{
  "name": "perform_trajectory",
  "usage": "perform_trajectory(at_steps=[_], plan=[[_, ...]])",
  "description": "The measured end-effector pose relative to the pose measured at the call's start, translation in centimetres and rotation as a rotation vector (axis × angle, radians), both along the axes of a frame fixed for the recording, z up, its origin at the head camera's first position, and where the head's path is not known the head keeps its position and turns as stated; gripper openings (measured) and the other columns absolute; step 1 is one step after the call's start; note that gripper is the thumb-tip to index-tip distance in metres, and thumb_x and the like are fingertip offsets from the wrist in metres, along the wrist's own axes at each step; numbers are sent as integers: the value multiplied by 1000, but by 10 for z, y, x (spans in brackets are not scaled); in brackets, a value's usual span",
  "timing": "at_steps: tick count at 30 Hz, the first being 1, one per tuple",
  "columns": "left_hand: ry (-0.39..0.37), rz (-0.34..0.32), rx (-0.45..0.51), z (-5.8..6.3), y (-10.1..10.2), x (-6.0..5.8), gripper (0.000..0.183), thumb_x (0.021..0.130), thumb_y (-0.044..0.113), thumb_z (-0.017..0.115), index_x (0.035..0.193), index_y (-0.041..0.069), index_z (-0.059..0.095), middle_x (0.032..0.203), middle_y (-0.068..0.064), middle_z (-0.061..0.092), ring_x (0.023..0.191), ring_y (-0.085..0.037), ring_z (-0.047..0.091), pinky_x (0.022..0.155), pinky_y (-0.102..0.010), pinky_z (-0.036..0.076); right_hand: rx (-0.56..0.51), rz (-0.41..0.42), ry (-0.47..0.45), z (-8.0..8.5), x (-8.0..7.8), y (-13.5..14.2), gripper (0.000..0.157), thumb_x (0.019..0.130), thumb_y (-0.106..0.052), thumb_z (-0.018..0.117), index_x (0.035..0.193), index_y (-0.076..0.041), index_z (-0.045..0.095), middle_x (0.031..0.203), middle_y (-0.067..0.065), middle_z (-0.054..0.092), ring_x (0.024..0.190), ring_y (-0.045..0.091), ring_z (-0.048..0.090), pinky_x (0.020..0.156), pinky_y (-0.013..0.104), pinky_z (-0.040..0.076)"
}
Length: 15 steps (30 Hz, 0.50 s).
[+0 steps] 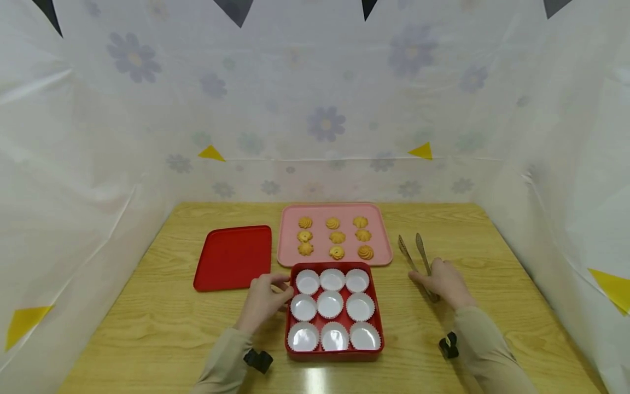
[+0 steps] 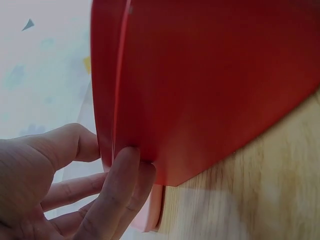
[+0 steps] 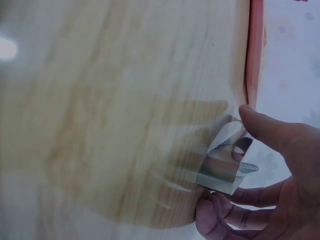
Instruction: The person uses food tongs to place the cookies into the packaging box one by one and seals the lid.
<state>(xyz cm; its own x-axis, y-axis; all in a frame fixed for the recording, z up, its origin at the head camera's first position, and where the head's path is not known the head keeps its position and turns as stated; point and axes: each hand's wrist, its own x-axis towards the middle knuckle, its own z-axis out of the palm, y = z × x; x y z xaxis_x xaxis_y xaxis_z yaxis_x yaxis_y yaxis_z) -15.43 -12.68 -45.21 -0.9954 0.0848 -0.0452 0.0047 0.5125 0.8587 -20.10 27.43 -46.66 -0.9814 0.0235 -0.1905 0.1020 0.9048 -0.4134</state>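
Observation:
A red box (image 1: 333, 355) holds several white paper cups (image 1: 330, 304) in rows. My left hand (image 1: 266, 300) is at its left wall: in the left wrist view the thumb (image 2: 75, 142) meets the rim while the fingers (image 2: 120, 172) lie against the outer side. Metal tongs (image 1: 424, 251) lie on the table to the right, their arms spread apart and tips pointing away. My right hand (image 1: 445, 283) holds them near the bent end (image 3: 220, 170), thumb on one side and curled fingers on the other.
Beyond the box lies a pink tray (image 1: 334, 211) with several piped cookies (image 1: 337, 237) in rows. A red lid-like square tray (image 1: 233, 257) rests on the wooden table (image 1: 147, 317) at the left. Pale floral sheeting (image 1: 325, 82) hangs round the back and sides.

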Motion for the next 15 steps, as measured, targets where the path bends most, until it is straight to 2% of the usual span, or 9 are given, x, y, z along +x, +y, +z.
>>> perform_trajectory(at_steps=[7, 15], plan=[[-1, 20, 1, -1, 1, -1, 31, 75, 12, 64, 105, 4, 64, 78, -12, 65, 54, -13, 62, 47, -29, 52, 20, -3, 27, 0, -2, -3, 46, 79, -48, 57, 67, -4, 49, 51, 5, 46, 41, 15, 43, 39, 28, 35], [55, 55, -82, -2, 4, 0, 29, 74, 16, 66, 102, 8, 66, 76, -7, 66, 57, -8, 60, 51, -20, 49, 31, 1, 43, 0, -3, -5, 40, 80, -39, 59, 80, -1, 49, 63, 9, 51, 52, 19, 46, 44, 29, 35]])
